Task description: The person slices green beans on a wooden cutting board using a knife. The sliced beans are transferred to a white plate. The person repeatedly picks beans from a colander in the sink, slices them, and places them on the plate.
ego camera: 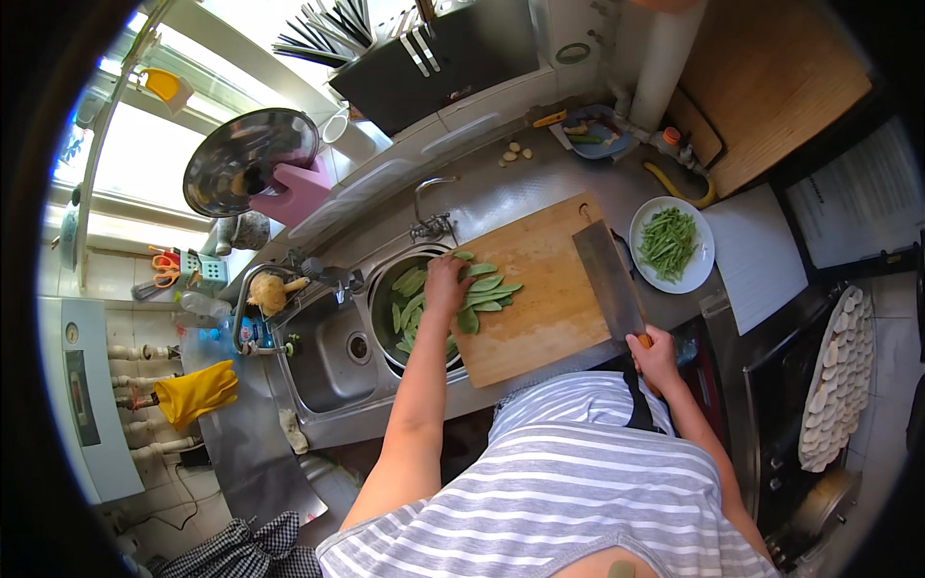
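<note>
My right hand [656,359] grips the wooden handle of a cleaver [608,280], whose wide blade lies over the right end of a wooden cutting board [545,325]. At the board's left edge, my left hand [444,283] is against a loose pile of flat green bean pods [491,289]; its fingertips are partly hidden among them. Beneath that hand and forearm, a round metal basin [379,318] in the sink holds more whole pods [409,303]. Thin-cut green bean strips [668,244] are heaped on a white plate [637,266] beyond the cleaver.
Left of the basin is a sink bowl [325,376], with a faucet [431,225] behind the basin. Garlic cloves [514,150] and a blue dish of scraps [600,147] sit at the back. A black stove [759,404] is at the right. Yellow rubber gloves [195,394] hang left.
</note>
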### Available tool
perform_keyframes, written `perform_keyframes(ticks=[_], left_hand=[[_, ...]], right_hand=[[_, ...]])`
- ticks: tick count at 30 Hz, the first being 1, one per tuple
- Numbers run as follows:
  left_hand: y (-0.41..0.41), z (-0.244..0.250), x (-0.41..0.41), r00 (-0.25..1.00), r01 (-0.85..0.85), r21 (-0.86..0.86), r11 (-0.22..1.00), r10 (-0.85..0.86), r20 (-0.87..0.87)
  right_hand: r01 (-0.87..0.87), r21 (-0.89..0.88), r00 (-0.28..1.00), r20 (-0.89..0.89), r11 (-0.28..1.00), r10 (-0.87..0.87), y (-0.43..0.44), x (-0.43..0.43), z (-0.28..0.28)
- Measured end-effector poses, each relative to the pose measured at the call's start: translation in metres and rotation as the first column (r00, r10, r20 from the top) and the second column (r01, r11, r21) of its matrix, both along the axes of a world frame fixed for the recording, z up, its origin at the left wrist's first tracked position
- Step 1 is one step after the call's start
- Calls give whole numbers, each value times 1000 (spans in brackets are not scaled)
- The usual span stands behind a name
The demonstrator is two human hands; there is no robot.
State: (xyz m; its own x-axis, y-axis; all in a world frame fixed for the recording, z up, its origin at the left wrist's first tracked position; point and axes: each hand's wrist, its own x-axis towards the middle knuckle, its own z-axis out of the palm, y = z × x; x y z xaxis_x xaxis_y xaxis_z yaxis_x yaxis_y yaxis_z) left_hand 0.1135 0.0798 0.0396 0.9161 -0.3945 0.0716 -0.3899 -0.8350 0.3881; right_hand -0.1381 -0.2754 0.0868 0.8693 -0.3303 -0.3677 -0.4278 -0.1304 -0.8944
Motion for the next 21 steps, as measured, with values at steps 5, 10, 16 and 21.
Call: perform_keyframes(ticks=[5, 10, 16, 21], left_hand=[[3, 6, 9, 994, 102, 107, 989, -97, -49], [-14, 31, 15, 983, 171, 119, 978, -162, -80], [-141, 39, -30, 878, 466, -107, 878, -474, -63], [-185, -10, -52, 856, 498, -181, 848, -514, -55]], right_hand=[[-12, -43, 1000, 25, 999, 13, -4, -10, -5], [39, 5, 999, -10, 999, -38, -1, -7, 6], [6, -301, 997, 81, 953, 19, -13, -5, -17], [-43, -404, 995, 62, 914, 75, -18, -3, 14]])
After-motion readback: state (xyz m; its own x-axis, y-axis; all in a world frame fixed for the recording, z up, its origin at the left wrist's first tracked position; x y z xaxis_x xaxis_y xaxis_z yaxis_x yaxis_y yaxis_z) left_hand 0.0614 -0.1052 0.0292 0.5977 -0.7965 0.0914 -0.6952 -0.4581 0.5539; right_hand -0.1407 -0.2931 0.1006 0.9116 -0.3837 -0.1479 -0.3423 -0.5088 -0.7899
